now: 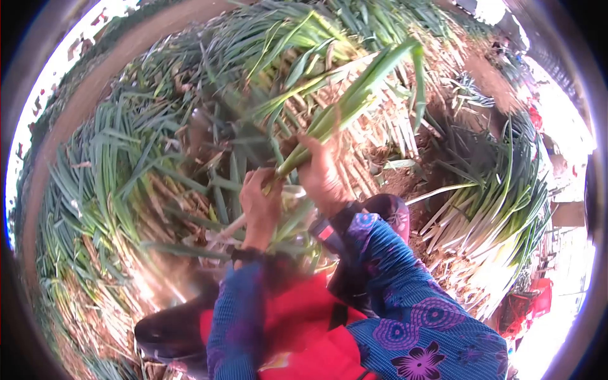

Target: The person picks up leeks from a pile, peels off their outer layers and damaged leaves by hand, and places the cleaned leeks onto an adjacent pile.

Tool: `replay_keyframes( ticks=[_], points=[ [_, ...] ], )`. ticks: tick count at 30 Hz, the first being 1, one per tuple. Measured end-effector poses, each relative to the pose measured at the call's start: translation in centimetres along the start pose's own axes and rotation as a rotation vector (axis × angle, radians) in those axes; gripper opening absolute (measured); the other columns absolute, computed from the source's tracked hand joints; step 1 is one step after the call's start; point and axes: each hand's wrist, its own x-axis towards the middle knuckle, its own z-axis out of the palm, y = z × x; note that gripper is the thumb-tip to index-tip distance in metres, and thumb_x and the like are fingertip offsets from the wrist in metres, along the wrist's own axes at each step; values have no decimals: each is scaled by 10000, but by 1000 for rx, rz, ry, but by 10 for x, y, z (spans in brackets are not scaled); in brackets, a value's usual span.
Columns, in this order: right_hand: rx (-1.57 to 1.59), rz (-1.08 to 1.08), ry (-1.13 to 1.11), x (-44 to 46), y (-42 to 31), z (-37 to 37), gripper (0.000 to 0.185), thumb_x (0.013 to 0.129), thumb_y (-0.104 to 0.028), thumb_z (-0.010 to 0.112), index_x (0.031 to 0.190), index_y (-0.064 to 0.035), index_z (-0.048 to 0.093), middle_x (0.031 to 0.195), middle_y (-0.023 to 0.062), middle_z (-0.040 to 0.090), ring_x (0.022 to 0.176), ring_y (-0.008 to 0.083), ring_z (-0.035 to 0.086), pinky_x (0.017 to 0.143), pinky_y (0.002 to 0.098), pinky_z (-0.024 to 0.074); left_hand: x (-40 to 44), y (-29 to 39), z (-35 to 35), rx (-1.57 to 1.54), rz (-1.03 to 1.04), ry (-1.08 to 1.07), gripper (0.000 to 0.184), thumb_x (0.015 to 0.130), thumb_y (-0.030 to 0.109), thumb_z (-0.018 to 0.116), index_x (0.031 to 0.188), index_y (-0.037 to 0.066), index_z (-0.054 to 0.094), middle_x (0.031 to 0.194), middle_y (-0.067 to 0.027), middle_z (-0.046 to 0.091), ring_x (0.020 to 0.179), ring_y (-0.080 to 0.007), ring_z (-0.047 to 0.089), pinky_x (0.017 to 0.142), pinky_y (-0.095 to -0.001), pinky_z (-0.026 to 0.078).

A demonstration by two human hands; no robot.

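Soil [399, 180] w/ onion piles [120, 190] around; we've L hand [258, 202] & R hand [322, 174] closed round green onion [354, 101].

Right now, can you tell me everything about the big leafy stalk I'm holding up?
The leafy stalk is long and green, paler low down, with flat, smooth-looking leaves bunched together. It slants up and away to your right, above the other piled plants. One leaf bends over and hangs near the top. Your left hand is at its lower end, and your right hand touches it just above. Your fingers hide part of it.
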Motion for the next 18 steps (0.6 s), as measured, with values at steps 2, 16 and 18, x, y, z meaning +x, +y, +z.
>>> replay_keyframes(
  ticks=[2,16,18],
  points=[
    [-30,77,28,4,3,-3,189,841,-75,622,1002,8,567,898,126,626,829,277,643,782,388,505,0,-1,0,3,72,35,128,774,107,651,889,54,672,854,-117,639,815,-314,617,730,-401,469],
    [41,157,-379,8,-17,3,234,865,-252,610,953,-47,539,805,101,540,771,291,560,776,467,481,1,17,-58,-920,-696,-113,68,903,100,608,895,32,613,768,-19,602,619,-131,551,565,-244,442],
    [149,198,-492,16,-17,0,307,874,-322,593,938,-26,547,767,70,514,711,268,542,767,477,471,-4,-6,-68,-995,-740,-159,70,914,112,603,920,43,612,772,-14,592,616,-125,542,554,-244,436]
  ],
)
